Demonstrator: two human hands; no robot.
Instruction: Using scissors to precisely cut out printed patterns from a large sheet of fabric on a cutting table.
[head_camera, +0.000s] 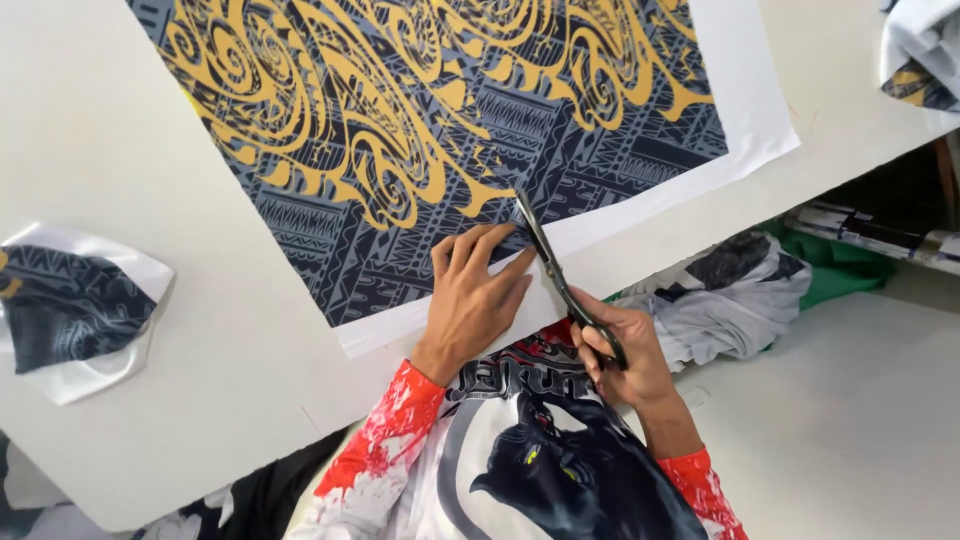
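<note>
Head view: left hand lay flat, fingers spread, pressing printed fabric on table. Right hand gripped scissors (blades nearly closed), tips at fabric's white border just beside left fingertips. Fabric scrap lay well apart, at left.

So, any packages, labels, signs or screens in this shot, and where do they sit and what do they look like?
No screens, signs or labels show.
Flat packages or boxes: far right, on a low shelf under the white table, stacked thin slabs, white with dark and reddish edges; too small to tell more.
Printed grey-and-yellow patterned fabric sheet: on the table, held flat by the left hand while the right hand works black scissors.
</note>
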